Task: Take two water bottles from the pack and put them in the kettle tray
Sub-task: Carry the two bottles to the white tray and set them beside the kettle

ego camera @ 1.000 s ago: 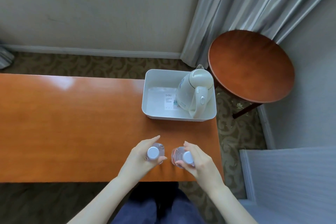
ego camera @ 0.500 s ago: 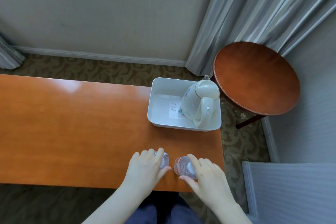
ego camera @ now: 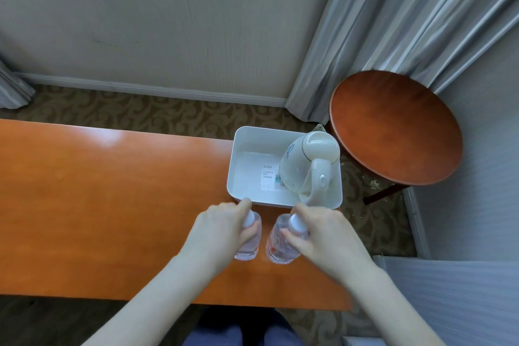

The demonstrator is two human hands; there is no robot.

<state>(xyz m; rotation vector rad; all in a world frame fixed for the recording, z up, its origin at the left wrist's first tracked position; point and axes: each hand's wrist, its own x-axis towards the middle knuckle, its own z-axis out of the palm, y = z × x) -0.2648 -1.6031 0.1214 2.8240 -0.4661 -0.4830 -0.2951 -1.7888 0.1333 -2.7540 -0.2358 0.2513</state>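
Two clear water bottles with white caps are side by side over the orange table, just in front of the white kettle tray [ego camera: 238, 149]. My left hand [ego camera: 222, 230] grips the left bottle [ego camera: 250, 244] near its neck. My right hand [ego camera: 323, 233] grips the right bottle [ego camera: 276, 247], which has a reddish label, near its cap. Both bottles are upright and slightly tilted; I cannot tell whether they touch the table. A cream kettle [ego camera: 309, 163] fills the tray's right half; the left half holds only a paper label. The pack is out of view.
The orange wooden table [ego camera: 98, 205] stretches left, its right end just past the tray. A round brown side table [ego camera: 393, 126] stands to the right, by grey curtains [ego camera: 393, 22]. Patterned carpet lies beyond the table. A grey surface [ego camera: 463, 289] is at lower right.
Both hands have closed around the bottle necks and moved the bottles forward, closer to the tray's front wall. The view has shifted a little.
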